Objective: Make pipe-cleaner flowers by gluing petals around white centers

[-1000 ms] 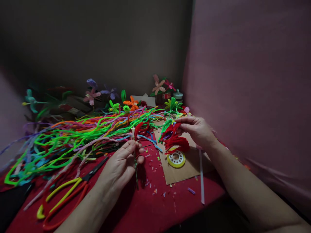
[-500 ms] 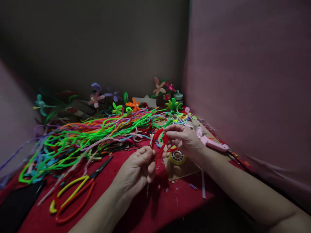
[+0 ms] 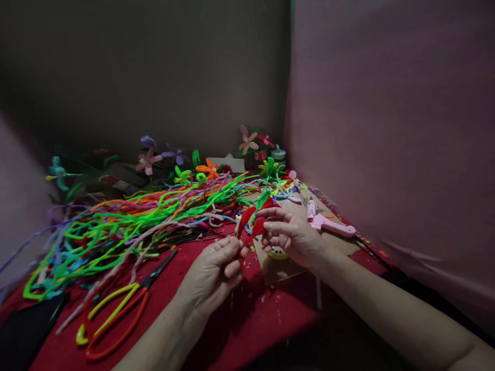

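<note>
Between my two hands is a red pipe-cleaner flower (image 3: 245,220) with long fuzzy petals and a pale centre. My left hand (image 3: 211,265) is closed around its base, and a thin green stem shows faintly below the fingers. Thumb and fingertips of my right hand (image 3: 292,234) pinch one of the red petals. Under the right hand, partly covered, a yellow-rimmed spool (image 3: 277,255) rests on a brown board (image 3: 276,275). Scissors (image 3: 131,304) with one yellow and one red handle lie to the left, blades partly apart.
Behind my left hand spreads a large heap of coloured pipe cleaners (image 3: 154,216). A pink glue gun (image 3: 332,225) lies at the right with its cord trailing. Finished flowers (image 3: 247,141) stand along the back. A black flat object (image 3: 31,327) is at the front left.
The view has shifted slightly. My right hand has turned and moved lower over the spool, and the red petals are bent into a different spread. My left hand keeps its grip.
</note>
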Tool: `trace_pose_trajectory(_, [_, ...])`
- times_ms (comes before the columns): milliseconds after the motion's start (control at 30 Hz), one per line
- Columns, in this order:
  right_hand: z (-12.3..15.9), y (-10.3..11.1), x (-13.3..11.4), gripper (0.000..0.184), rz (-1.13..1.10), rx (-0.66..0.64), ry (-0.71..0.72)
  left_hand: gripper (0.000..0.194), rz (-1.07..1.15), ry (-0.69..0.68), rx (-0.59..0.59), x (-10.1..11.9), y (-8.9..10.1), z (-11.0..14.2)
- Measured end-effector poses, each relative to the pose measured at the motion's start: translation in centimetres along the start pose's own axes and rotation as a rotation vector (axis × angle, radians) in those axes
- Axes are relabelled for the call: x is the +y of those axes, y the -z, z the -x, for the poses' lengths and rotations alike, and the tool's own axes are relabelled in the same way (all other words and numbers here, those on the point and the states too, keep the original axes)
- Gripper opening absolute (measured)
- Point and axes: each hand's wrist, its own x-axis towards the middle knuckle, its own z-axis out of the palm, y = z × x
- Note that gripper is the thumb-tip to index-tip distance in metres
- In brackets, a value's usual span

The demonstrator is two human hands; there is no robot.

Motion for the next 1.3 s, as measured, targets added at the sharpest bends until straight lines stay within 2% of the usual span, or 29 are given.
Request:
trace_pose_trajectory(100, [1.6,2.6,-1.3,0.033,0.474,0.129,0.228,0.023,-0.002,-0.006,0.02,0.3,0.0,0.0])
trace_pose_trajectory(167, [2.8,5.3,-2.1,0.031,1.046,0.317,0.426,0.022,0.01,-0.025,0.025,0.5,0.1,0.0])
trace_pose_trajectory(200, [3.4,6.8,-2.4,0.034,1.347,0.385,0.47,0.022,0.017,-0.036,0.026,0.6,0.1,-0.1])
trace_pose_trajectory(233, [3.9,8.2,-2.6,0.036,1.595,0.449,0.448,0.021,0.02,-0.045,0.027,0.7,0.2,-0.1])
trace_pose_trajectory(300, [4.7,10.5,-2.7,0.038,1.923,0.522,0.269,0.02,0.017,-0.056,0.028,0.7,0.4,-0.3])
trace_pose_trajectory(333, [4.9,11.2,-2.5,0.038,2.016,0.525,0.177,0.02,0.012,-0.057,0.03,0.7,0.5,-0.4])
trace_pose_trajectory(400, [5.0,11.8,-2.2,0.038,2.083,0.52,0.082,0.019,0.0,-0.054,0.034,0.6,0.7,-0.5])
trace_pose_trajectory(567, [4.8,12.4,-1.5,0.044,1.931,0.584,0.152,0.014,0.003,-0.067,0.033,0.7,0.7,-0.7])
trace_pose_trajectory(700, [5.3,12.1,-1.7,0.034,1.645,0.602,0.377,0.014,0.021,-0.074,0.049,0.9,0.5,-0.6])
trace_pose_trajectory(767, [5.8,10.4,-2.0,0.031,1.375,0.523,0.4,0.013,0.028,-0.081,0.066,1.1,0.3,-0.5])
trace_pose_trajectory(800, [6.1,9.1,-2.2,0.033,1.196,0.466,0.361,0.013,0.033,-0.086,0.077,1.1,0.2,-0.4])
trace_pose_trajectory(867, [6.6,6.2,-2.4,0.047,0.88,0.341,0.197,0.012,0.046,-0.101,0.095,1.2,0.1,-0.3])
trace_pose_trajectory(933, [7.0,3.5,-2.4,0.058,0.708,0.164,0.173,0.011,0.061,-0.122,0.097,1.2,0.1,-0.3])
trace_pose_trajectory(1000, [7.2,1.6,-2.3,0.059,0.666,0.075,0.199,0.01,0.073,-0.137,0.091,1.2,0.3,-0.3])
trace_pose_trajectory(1067, [7.1,0.7,-1.9,0.058,0.676,0.011,0.18,0.01,0.082,-0.143,0.087,1.2,0.5,-0.4])
trace_pose_trajectory(1300, [6.5,0.8,-0.5,0.051,0.657,-0.068,0.124,0.016,0.084,-0.137,0.061,1.3,0.7,-0.4])
